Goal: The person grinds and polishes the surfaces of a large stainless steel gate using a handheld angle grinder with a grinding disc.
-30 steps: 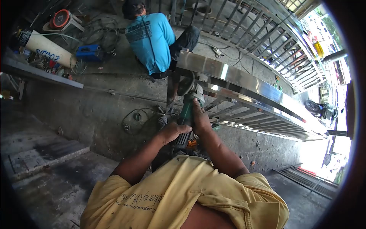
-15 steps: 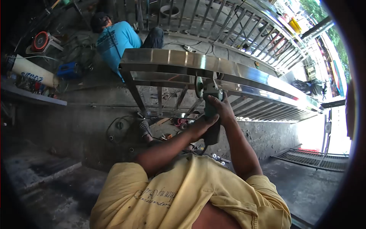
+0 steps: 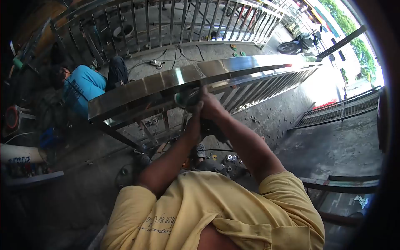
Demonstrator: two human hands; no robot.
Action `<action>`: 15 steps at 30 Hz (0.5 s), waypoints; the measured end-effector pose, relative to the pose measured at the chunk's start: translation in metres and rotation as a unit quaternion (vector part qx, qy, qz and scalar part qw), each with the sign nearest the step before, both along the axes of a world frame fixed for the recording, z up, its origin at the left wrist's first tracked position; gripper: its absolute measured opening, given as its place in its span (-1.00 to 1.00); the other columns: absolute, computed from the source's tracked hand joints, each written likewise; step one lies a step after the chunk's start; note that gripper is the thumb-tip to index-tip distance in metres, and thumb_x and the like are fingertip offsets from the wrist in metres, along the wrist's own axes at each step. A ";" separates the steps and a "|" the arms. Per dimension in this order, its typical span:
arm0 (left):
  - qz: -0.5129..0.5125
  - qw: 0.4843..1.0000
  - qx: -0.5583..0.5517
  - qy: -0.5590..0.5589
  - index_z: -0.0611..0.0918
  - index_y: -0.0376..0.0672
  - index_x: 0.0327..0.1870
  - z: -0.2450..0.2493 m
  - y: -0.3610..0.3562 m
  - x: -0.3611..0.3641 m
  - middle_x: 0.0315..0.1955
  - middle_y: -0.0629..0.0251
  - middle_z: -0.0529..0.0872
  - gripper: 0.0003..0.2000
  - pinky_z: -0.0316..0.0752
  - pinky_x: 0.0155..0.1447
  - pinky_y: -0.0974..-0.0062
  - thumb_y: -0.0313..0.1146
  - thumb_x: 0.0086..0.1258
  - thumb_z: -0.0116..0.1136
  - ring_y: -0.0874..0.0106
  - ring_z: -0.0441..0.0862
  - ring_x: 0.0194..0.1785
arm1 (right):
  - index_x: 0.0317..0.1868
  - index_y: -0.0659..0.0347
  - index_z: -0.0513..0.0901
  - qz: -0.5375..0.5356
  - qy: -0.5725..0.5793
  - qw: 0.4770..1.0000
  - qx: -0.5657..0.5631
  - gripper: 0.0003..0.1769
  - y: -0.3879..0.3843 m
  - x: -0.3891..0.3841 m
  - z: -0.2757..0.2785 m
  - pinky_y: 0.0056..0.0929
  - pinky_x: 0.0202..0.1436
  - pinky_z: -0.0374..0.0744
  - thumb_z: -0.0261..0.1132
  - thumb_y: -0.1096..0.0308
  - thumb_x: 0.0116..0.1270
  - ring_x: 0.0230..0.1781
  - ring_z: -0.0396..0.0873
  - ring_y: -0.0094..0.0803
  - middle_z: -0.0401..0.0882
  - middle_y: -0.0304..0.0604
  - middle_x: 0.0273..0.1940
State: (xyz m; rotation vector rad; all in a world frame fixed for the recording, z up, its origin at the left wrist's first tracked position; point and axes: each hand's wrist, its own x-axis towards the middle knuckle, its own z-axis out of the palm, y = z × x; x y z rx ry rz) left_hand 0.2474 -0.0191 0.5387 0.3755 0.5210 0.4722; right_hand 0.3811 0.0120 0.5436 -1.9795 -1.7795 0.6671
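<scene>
I hold an angle grinder (image 3: pixel 191 98) against the underside of the top rail of a shiny stainless steel railing (image 3: pixel 216 67). Its round disc shows at the left end, right by the metal. My right hand (image 3: pixel 213 107) is wrapped round the front part of the tool, close under the rail. Lower and to the left, my left hand (image 3: pixel 194 127) grips the tool's body too, its fingers partly hidden. The back of the grinder sits in shadow beneath both wrists.
A person in a blue shirt (image 3: pixel 85 85) crouches beyond the railing's left end. Another barred railing (image 3: pixel 160 27) stands behind. Small wheel-like parts (image 3: pixel 231 158) lie on the floor near my feet. A motorbike (image 3: pixel 298 43) stands far right, and a metal grating (image 3: pixel 337 111) lies nearer.
My view has swung to the right, so the railing and the crouching person sit further left. Both hands have come up closer to the rail with the grinder, which is now tilted.
</scene>
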 end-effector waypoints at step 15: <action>-0.113 0.987 -0.035 -0.108 0.52 -0.21 0.31 -0.001 0.015 0.113 0.04 0.02 0.74 -0.09 0.58 0.22 -0.22 0.55 0.35 -0.13 0.13 0.75 0.06 | 0.24 0.47 0.39 -0.053 -0.115 0.988 -0.094 -0.11 -0.001 0.124 0.025 -0.22 0.07 0.66 0.58 -0.01 0.15 0.02 0.73 -0.01 0.73 0.17 -0.06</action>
